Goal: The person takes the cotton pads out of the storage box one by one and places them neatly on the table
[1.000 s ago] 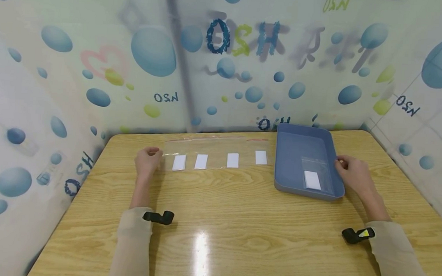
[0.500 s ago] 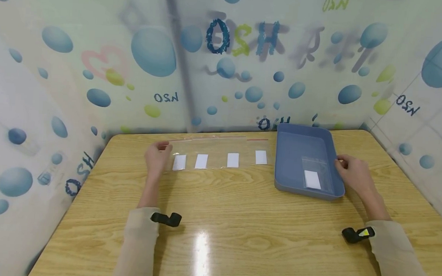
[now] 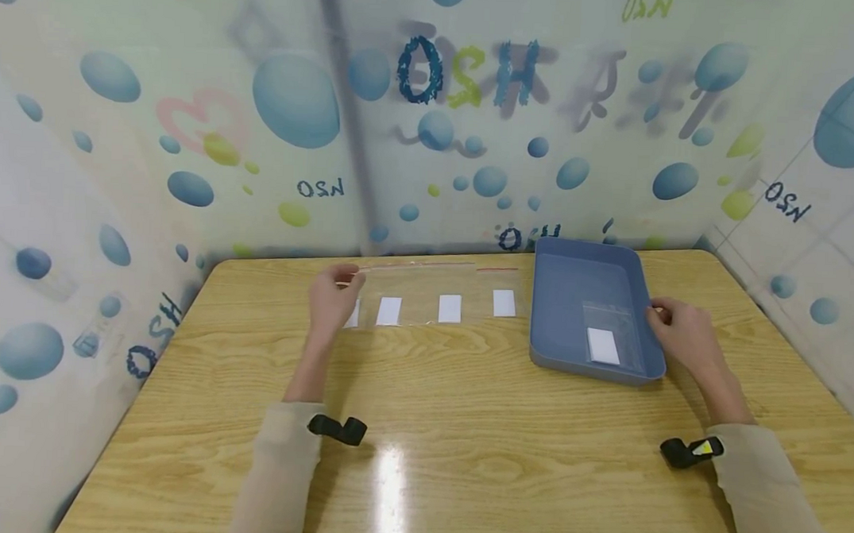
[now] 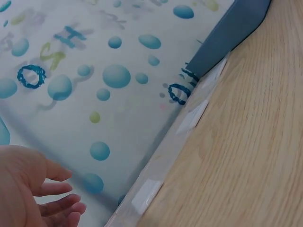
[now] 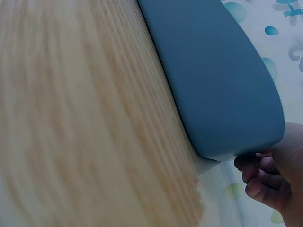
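Several clear zip bags, each with a white card inside, lie in a row along the back of the table; one card (image 3: 389, 311) is left of the middle. My left hand (image 3: 332, 300) is over the leftmost bag and partly hides its card. Its fingers are loosely bent with nothing between them, as the left wrist view also shows. My right hand (image 3: 685, 335) holds the right rim of a blue tray (image 3: 576, 293), fingers curled against the outer side in the right wrist view. One clear bag with a white card (image 3: 603, 346) lies in the tray.
The wooden table (image 3: 462, 443) runs back to a patterned wall covering (image 3: 431, 179) with blue and green dots. The tray stands at the back right, close beside the rightmost bag (image 3: 504, 303) of the row.
My left hand has moved right, from the left end of the bag row to over the leftmost card. The right hand and the tray have stayed in place.
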The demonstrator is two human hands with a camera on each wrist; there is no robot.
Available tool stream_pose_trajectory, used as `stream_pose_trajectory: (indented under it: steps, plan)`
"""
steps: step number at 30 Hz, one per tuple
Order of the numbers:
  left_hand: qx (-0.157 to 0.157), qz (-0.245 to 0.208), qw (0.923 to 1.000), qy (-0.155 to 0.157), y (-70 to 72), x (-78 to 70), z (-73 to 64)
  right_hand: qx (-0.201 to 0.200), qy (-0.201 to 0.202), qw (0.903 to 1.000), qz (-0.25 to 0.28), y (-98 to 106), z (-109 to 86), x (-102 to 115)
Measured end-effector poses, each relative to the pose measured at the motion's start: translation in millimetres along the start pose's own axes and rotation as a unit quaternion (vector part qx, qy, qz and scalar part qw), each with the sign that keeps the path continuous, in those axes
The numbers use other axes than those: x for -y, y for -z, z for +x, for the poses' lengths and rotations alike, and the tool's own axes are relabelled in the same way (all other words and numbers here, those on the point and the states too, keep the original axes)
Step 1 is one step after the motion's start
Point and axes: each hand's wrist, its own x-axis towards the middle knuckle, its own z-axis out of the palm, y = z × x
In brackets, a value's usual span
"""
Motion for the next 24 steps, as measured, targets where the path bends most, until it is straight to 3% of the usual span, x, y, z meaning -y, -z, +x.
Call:
stream_pose_trajectory:
  steps: [10,17,24]
  plan:
    - [0.036,-0.017,0.9992,0.0,-15.0,-11.9,-5.8,0.009,-0.005,0.9999,0.004,0,-0.1,0]
    - [0.045,-0.031,0.998,-0.032,-27.8,-21.2,-10.8,0.006,0.0,1.0,0.003,2,-0.4,1]
    - [0.06,-0.035,0.9965,-0.045,-41.1,-28.4,-14.5,0.005,0.007,1.0,0.003,2,-0.5,1]
